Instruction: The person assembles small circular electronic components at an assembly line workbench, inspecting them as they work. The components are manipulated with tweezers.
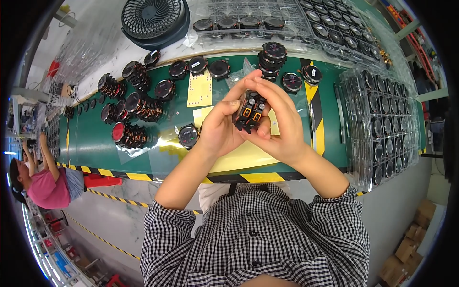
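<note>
"What's the person wearing?"

"A gingham shirt (296,239), small black-and-white checks all over, with soft creases across the front."

"Any fastenings?"

"At least 2 dark, round buttons (254,233) in a line down the middle."

"And the sleeves?"

"Same check. The left sleeve (167,232) and right sleeve (340,215) are loose and wide, ending around the elbows. Forearms, left hand (221,122) and right hand (285,125) are bare."

"Below the shirt?"

"Pale cloth (209,197); too little shows to name the garment."
</note>
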Demonstrator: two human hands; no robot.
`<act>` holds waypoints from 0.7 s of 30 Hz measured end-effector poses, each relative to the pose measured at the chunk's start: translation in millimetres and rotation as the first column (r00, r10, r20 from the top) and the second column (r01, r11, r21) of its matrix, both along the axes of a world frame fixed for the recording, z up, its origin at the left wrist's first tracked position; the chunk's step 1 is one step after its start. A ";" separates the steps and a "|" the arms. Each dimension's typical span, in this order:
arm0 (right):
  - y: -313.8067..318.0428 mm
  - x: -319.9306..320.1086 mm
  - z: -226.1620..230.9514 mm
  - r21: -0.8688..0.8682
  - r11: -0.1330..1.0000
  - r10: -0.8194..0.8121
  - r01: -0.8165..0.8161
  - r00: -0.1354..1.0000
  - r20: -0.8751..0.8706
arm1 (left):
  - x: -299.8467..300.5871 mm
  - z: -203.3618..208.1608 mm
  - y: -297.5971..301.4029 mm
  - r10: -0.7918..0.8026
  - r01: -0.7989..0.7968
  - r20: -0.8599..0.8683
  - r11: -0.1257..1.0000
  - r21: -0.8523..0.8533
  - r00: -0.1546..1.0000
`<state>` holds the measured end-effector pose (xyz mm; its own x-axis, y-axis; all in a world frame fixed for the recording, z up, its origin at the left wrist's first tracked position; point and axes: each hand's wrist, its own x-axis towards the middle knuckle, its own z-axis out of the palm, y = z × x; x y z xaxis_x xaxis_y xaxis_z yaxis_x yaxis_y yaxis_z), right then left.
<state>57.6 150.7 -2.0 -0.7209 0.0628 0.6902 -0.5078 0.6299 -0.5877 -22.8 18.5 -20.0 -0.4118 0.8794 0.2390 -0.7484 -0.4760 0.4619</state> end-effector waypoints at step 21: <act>3.5 2.1 0.5 0.152 0.978 -0.151 0.144 0.988 0.038 | 10.1 19.2 5.1 0.313 -0.580 -0.601 0.748 -0.321 0.736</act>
<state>59.7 154.2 -1.5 -0.7448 0.0703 0.6636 -0.3755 0.7779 -0.5038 -12.7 23.6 -0.8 -0.7298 0.6691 0.1402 -0.1130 -0.3204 0.9405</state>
